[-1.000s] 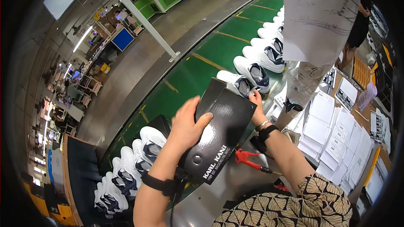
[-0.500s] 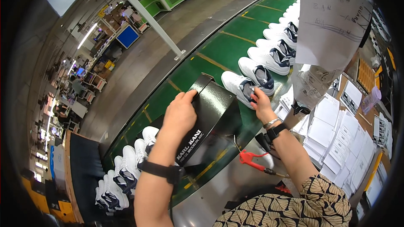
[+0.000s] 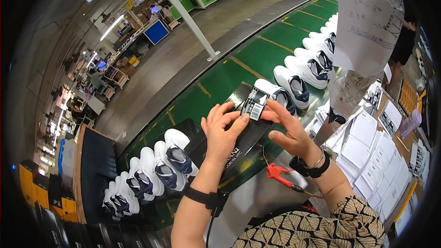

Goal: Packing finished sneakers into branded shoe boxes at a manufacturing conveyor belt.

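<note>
A black-and-white barcode label (image 3: 254, 104) lies over the black shoebox (image 3: 251, 133) on the green belt. My left hand (image 3: 223, 126) has its thumb on the label's lower corner, the other fingers curling beside it, partly hidden. At the label's right edge is my right hand (image 3: 291, 131), its fingers stretched and its thumb apart. Whether the label is stuck to the lid, I cannot tell. Just beyond the box, a white shoe with a dark lining (image 3: 272, 89) heads a row of similar shoes.
More white shoes (image 3: 172, 167) stand on the belt (image 3: 257, 50) to the left. A red-handled air gun (image 3: 280, 174) hangs near my right forearm. Paper stacks (image 3: 363, 147) cover the right-hand table, and a handwritten sheet (image 3: 363, 32) hangs above. A metal post (image 3: 183, 14) rises beyond the belt.
Both hands have come together over the box, and the barcode label now shows between them. My left hand has left the box's far-left edge. The view has shifted a little.
</note>
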`<action>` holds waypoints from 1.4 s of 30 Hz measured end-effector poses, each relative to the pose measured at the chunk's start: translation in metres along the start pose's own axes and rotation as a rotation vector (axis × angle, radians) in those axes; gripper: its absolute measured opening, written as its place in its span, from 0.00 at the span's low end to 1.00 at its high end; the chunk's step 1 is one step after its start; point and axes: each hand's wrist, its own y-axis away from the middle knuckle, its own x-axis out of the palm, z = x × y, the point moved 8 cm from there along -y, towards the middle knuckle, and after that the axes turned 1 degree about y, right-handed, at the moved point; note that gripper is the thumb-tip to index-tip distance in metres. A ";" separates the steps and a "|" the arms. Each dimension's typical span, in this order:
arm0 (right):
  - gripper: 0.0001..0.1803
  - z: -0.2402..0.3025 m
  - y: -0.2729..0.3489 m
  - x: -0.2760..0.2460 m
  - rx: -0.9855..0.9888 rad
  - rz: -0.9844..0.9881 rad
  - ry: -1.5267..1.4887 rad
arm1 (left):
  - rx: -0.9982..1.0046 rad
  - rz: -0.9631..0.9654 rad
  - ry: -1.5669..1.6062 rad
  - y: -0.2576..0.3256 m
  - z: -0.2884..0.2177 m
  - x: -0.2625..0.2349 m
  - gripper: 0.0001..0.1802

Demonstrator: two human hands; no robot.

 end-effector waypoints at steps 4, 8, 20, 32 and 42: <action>0.36 0.002 0.003 0.003 -0.010 0.033 0.073 | -0.020 0.034 0.078 0.005 -0.003 0.001 0.13; 0.38 -0.008 -0.005 -0.004 0.168 -0.071 -0.053 | -0.016 0.041 0.117 0.009 -0.002 0.002 0.11; 0.22 -0.041 -0.027 -0.023 0.390 -0.095 -0.103 | 0.031 0.025 -0.241 0.021 -0.011 0.005 0.12; 0.22 -0.040 -0.022 -0.015 0.412 -0.037 -0.063 | 0.037 -0.006 -0.208 0.029 -0.007 -0.005 0.11; 0.20 -0.034 -0.025 0.005 0.449 0.095 -0.248 | 0.026 -0.015 -0.205 0.034 -0.001 -0.014 0.11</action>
